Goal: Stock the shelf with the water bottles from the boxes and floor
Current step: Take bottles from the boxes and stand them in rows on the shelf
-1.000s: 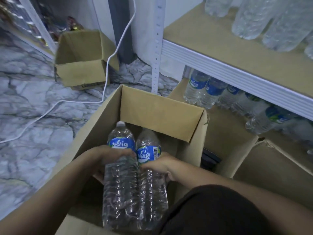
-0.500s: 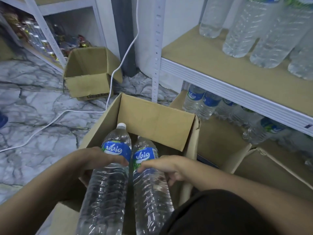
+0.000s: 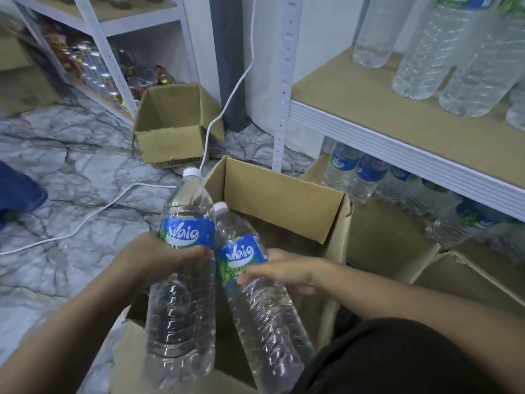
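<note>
left grip [image 3: 164,260], bottle one [image 3: 181,317]; right grip [image 3: 284,271], bottle two [image 3: 264,317]

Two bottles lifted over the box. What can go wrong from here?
1. The left hand and right hand each grip one large bottle single-handed at its label; the left bottle or right bottle may slip into the open box.
2. The upper shelf already holds standing bottles; placing more may topple them.
3. The white cable on the floor could snag a foot.

The top edge cuts off the upper-shelf bottles [image 3: 420,52]. I can't make out the blurred goods [image 3: 93,66] on the far rack [image 3: 142,23], perhaps jars or cans.
</note>
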The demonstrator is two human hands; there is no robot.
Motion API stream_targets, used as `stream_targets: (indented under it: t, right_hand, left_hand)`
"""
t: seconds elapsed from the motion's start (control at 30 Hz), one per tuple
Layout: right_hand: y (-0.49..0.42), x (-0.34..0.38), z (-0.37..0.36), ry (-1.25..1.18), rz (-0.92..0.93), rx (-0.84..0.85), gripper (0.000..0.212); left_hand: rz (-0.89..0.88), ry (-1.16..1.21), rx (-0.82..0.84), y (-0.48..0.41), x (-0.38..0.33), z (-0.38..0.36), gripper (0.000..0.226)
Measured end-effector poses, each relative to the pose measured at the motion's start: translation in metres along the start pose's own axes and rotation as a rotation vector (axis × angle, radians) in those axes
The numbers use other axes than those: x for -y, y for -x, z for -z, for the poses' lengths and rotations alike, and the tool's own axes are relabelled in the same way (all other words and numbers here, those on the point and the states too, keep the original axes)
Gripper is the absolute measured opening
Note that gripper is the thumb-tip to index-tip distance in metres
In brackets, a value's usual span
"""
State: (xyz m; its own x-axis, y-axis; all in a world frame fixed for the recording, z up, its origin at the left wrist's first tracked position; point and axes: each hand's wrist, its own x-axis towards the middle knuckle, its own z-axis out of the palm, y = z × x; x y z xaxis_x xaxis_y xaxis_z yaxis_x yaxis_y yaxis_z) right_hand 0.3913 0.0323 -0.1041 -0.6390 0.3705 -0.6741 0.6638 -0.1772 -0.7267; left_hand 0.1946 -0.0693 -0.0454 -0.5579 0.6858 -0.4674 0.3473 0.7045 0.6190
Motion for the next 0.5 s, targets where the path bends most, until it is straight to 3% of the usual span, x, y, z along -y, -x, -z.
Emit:
stream_targets:
  t: [0.13, 0.27, 0.5]
  right_hand:
    - [0.009, 0.012, 0.009, -0.055, 0.181, -0.151, 0.054]
    - [0.041, 0.035, 0.016, -0.034, 0.337, -0.229, 0.038]
    - [0.104, 0.059, 0.041, 0.01, 0.535, -0.638, 0.072]
  left_hand:
    - [-0.082, 0.141, -0.172, 0.008, 0.007, 0.005, 0.038]
    - [-0.245, 0.215, -0.327, 0.026, -0.007, -0.001, 0.044]
    - [-0.455, 0.404, -0.411, 0.044, -0.067, -0.006, 0.051]
